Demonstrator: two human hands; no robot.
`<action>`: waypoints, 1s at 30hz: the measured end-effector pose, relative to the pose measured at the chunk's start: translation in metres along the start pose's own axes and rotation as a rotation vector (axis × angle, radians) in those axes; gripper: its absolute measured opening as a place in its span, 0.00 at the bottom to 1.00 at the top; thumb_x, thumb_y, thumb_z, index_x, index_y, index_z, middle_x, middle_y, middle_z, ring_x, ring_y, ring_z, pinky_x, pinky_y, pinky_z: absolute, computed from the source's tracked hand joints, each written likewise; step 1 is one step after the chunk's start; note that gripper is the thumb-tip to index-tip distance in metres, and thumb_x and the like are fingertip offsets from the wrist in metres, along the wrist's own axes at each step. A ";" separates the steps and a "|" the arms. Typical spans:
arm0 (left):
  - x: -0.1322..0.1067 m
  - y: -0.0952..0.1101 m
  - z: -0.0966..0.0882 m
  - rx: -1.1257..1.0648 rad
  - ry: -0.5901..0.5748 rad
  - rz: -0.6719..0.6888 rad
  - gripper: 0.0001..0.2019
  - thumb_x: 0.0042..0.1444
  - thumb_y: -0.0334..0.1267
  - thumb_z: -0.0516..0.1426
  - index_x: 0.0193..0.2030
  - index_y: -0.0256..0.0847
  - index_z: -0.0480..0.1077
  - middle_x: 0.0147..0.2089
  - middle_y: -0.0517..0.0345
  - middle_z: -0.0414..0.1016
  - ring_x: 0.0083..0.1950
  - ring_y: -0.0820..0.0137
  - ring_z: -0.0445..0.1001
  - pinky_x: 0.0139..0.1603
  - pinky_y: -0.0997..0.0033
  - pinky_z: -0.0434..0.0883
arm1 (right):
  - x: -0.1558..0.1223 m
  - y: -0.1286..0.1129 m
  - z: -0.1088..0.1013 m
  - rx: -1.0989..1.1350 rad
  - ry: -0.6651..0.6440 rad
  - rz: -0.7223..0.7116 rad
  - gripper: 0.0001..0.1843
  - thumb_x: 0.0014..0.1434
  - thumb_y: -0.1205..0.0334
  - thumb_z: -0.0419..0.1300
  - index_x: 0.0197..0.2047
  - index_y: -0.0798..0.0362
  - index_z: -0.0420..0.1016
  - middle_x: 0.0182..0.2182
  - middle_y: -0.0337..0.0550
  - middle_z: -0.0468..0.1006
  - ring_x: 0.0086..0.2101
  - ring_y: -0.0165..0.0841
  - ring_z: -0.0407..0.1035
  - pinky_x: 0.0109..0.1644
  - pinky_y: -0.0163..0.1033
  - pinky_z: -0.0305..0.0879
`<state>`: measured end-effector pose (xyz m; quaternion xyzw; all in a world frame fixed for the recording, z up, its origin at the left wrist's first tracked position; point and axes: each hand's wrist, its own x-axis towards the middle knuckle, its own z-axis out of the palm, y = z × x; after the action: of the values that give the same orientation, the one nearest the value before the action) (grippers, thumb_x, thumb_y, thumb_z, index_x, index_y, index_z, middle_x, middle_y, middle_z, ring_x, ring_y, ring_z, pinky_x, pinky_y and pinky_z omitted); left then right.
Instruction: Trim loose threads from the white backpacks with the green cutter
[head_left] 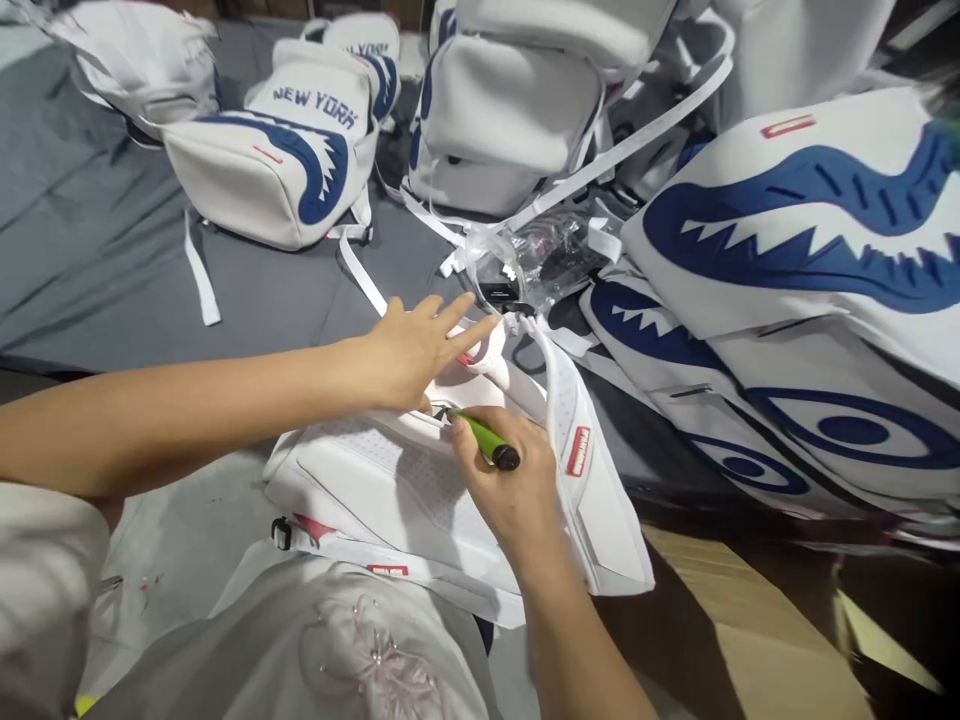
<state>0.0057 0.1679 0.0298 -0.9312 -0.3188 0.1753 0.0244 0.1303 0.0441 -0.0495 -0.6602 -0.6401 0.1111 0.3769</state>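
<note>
A white backpack (390,480) lies in front of me at the table's edge, its strap with a red label spread to the right. My right hand (517,480) grips a green marker pen (484,437) with a black end, its tip pointing at the backpack's upper edge. Across the top of the same backpack rests my left hand (420,355), fingers stretched out and spread; its thumb is close to the pen's tip. What lies right under the tip is too small to make out.
Other white backpacks with blue shark-mouth prints stand around: a NEW YORK one (277,170) at back left, a stack (810,250) at right, more (502,120) behind. Clear plastic bags (555,255) lie beyond my hands on the grey cloth (90,280). Cardboard (750,620) is below right.
</note>
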 end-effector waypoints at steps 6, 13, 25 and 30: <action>-0.055 -0.010 0.023 0.037 0.021 -0.151 0.56 0.54 0.41 0.66 0.77 0.45 0.28 0.79 0.40 0.31 0.67 0.45 0.59 0.54 0.52 0.74 | -0.028 -0.035 0.013 0.179 -0.022 -0.221 0.07 0.63 0.60 0.58 0.36 0.51 0.76 0.32 0.38 0.83 0.33 0.35 0.74 0.45 0.44 0.56; -0.086 -0.026 0.057 -0.087 0.151 -0.196 0.53 0.55 0.42 0.65 0.76 0.49 0.31 0.79 0.44 0.33 0.71 0.50 0.56 0.56 0.56 0.73 | -0.034 -0.044 0.027 0.027 -0.168 -0.359 0.11 0.63 0.61 0.57 0.47 0.53 0.76 0.33 0.44 0.82 0.36 0.39 0.75 0.44 0.44 0.56; -0.067 -0.034 0.069 -0.170 0.182 -0.222 0.52 0.53 0.31 0.60 0.77 0.48 0.31 0.78 0.45 0.41 0.71 0.51 0.57 0.58 0.55 0.72 | -0.043 -0.043 0.038 0.114 -0.142 -0.435 0.09 0.62 0.60 0.57 0.40 0.53 0.78 0.27 0.43 0.81 0.30 0.37 0.73 0.41 0.43 0.60; -0.070 -0.025 0.059 -0.255 0.076 -0.282 0.54 0.56 0.45 0.64 0.77 0.42 0.29 0.79 0.39 0.31 0.77 0.46 0.41 0.69 0.43 0.61 | -0.024 -0.023 0.043 0.148 -0.150 -0.401 0.08 0.62 0.60 0.59 0.41 0.52 0.79 0.32 0.42 0.84 0.32 0.38 0.76 0.42 0.44 0.62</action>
<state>-0.0799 0.1417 0.0004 -0.8788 -0.4644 0.0933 -0.0573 0.0826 0.0347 -0.0724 -0.4800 -0.7749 0.1293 0.3903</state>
